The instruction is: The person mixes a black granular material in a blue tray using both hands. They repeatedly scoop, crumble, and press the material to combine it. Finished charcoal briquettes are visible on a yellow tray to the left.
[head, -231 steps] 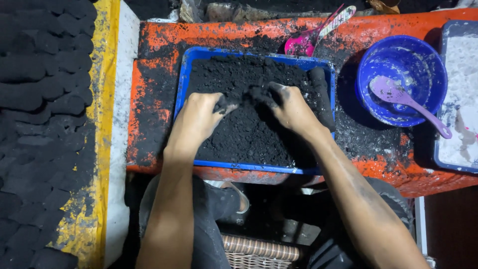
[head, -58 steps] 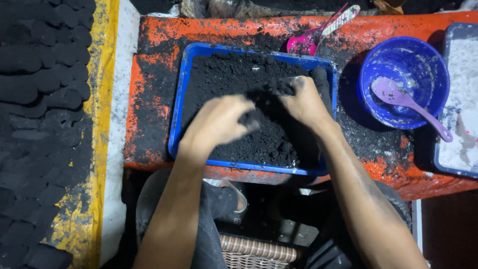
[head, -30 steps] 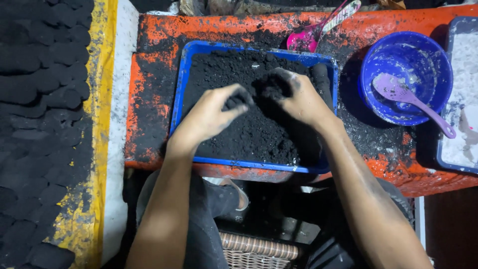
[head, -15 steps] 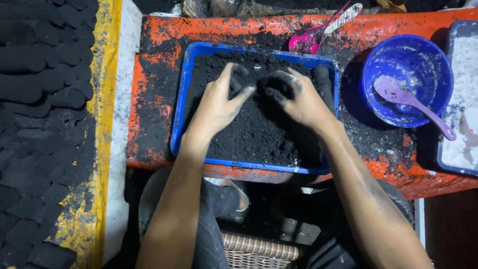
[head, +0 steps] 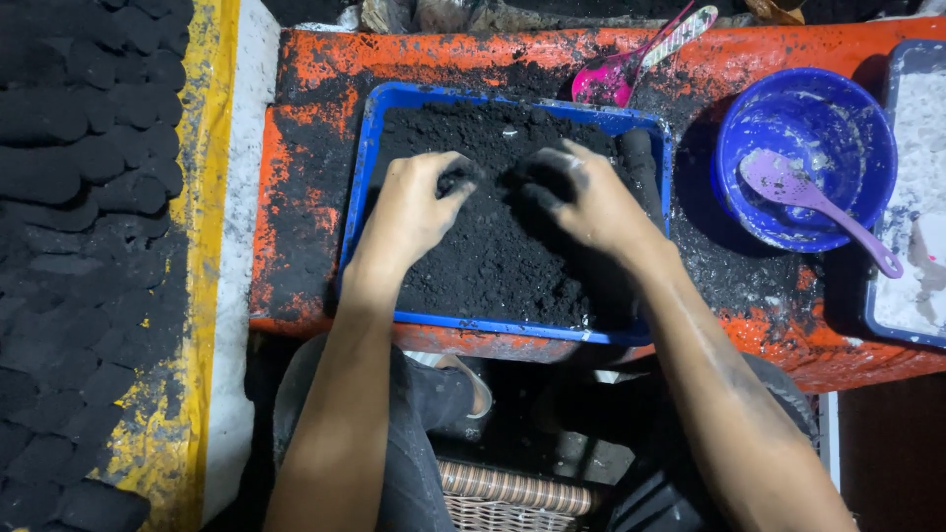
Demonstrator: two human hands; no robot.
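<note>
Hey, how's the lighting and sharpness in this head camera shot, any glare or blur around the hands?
Head view: lit from above, even on the orange table and blue tray; no strong glare; left hand and right hand look sharp; the black powder swallows detail; the space under the table is deep shadow.

You are working under dim, warm light from above; the orange surface (head: pixel 769 325) and blue tray (head: pixel 367 177) show saturated colour, while the black powder (head: pixel 493 256) swallows detail. Below the surface edge everything sinks into deep shadow. Your forearms soften slightly near the bottom edge. Focus is fair at centre, with no strong glare.
</note>
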